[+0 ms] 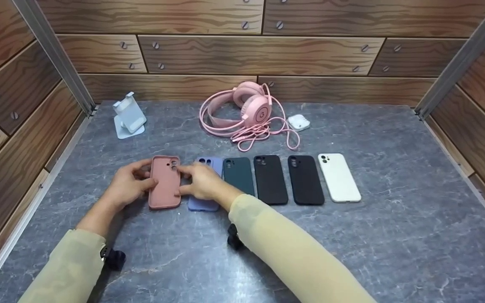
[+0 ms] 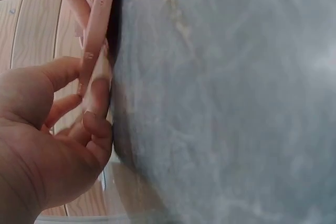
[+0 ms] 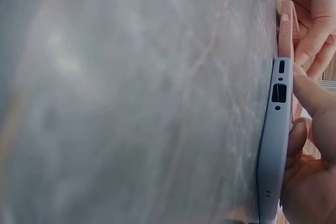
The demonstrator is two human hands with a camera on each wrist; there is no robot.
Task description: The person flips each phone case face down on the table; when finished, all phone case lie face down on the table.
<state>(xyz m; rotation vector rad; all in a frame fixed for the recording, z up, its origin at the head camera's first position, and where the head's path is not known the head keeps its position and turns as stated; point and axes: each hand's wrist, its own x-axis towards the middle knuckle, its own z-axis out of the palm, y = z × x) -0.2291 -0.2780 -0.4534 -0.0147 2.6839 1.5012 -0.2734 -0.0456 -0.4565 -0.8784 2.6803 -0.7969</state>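
Note:
A pink phone case (image 1: 164,183) lies with its hollow inner side up, between my two hands at the left of the row. Its left edge is tilted up off the table in the left wrist view. My left hand (image 1: 126,185) pinches that edge, thumb on top and fingers below. My right hand (image 1: 202,181) holds the opposite edge with thumb and forefinger, reaching over a lavender phone case (image 1: 203,205). In the right wrist view the lavender case (image 3: 274,150) lies flat in front of the right hand, partly hiding the pink one.
Right of these lie a dark green case (image 1: 239,174), two black cases (image 1: 271,181) and a white case (image 1: 339,177). Behind stand pink headphones (image 1: 255,110) with a coiled cable, a small white earbud case (image 1: 299,122) and a pale phone stand (image 1: 130,115). Wood-patterned walls surround the table.

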